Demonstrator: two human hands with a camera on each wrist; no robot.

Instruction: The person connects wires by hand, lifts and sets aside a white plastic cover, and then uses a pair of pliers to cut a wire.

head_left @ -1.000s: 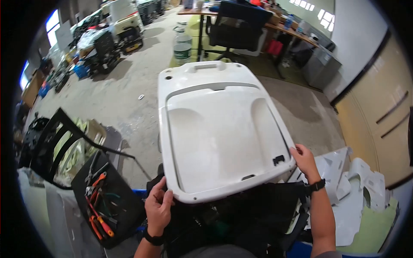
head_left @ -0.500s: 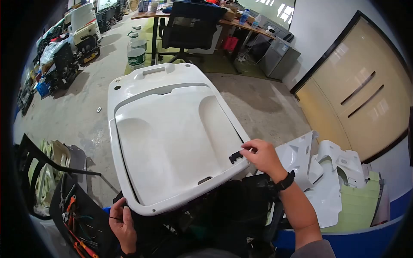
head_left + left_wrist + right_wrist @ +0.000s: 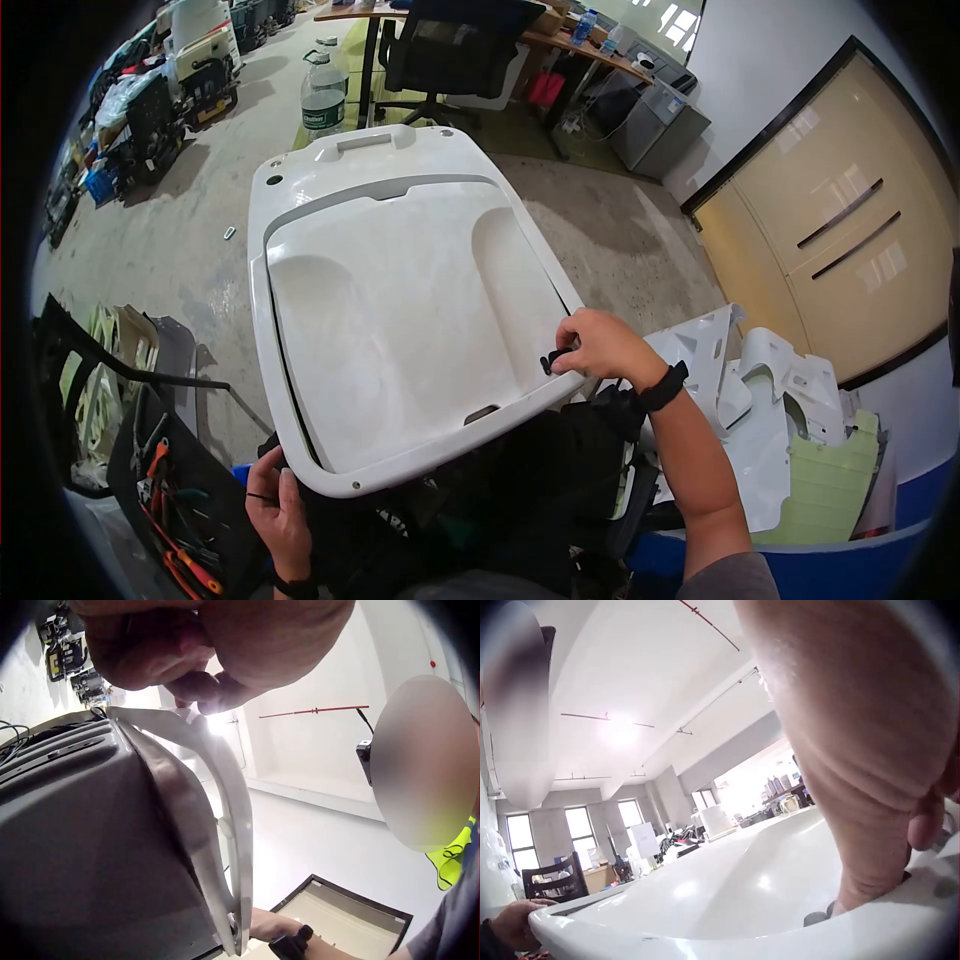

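Note:
A large white plastic panel (image 3: 390,320) with a recessed middle lies before the person in the head view. The right hand (image 3: 612,350) is at its near right corner, fingers bent and pinching a small black part (image 3: 550,362) there. In the right wrist view that hand (image 3: 862,765) reaches down onto the white surface (image 3: 727,900), its fingertips mostly hidden. At the near left corner the left hand (image 3: 282,515) holds the panel's edge between thumb and fingers. Seen in the left wrist view, the left hand (image 3: 217,645) is at the rim, above a dark grey body (image 3: 97,855).
Pliers and screwdrivers (image 3: 160,500) lie on a dark chair seat at the left. White and pale green panels (image 3: 815,480) stand at the right. Beyond are an office chair (image 3: 450,50), a desk, water bottles (image 3: 323,100) and a door (image 3: 840,210).
The head view has swung to the right. The right hand has moved from the panel's right edge inward onto the black part, while the left hand has stayed at the near left corner.

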